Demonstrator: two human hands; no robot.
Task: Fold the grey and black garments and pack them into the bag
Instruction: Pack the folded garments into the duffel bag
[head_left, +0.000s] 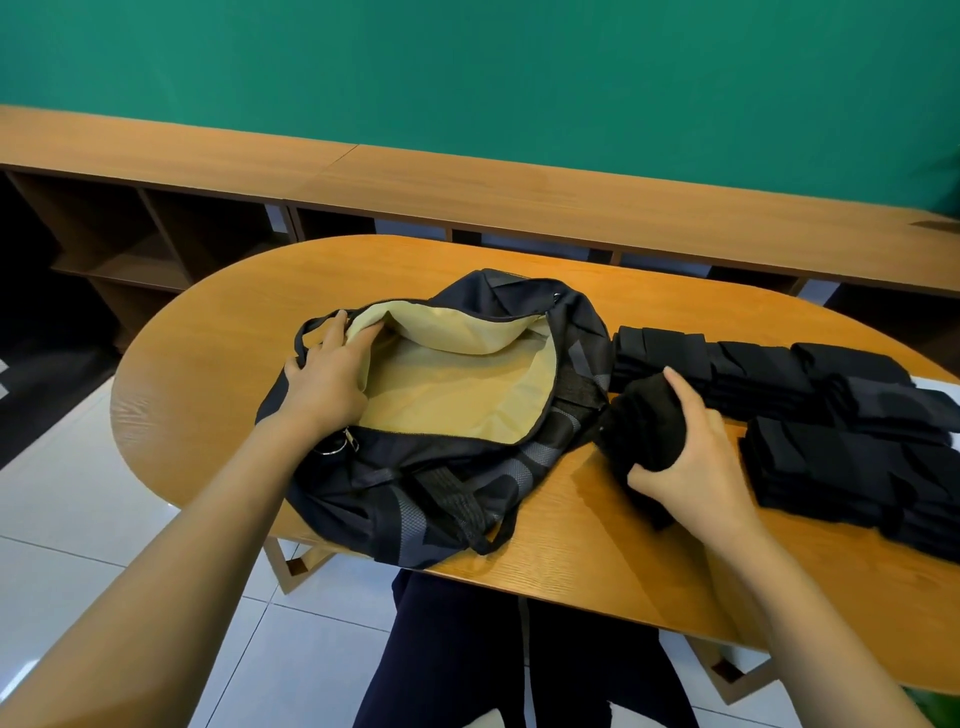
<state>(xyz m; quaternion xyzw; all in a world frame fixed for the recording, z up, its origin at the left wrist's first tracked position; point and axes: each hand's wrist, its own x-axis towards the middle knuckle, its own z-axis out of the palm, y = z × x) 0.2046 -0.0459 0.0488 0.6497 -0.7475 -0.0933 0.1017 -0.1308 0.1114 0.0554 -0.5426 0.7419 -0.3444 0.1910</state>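
My left hand held the left rim of the bag, so its mouth stood wide. My right hand gripped a rolled black garment just right of the bag. I judged I should lift it over the right rim and lay it flat inside. Folded stacks lay further right of the bag. The strap, on the bag's near side, might catch.
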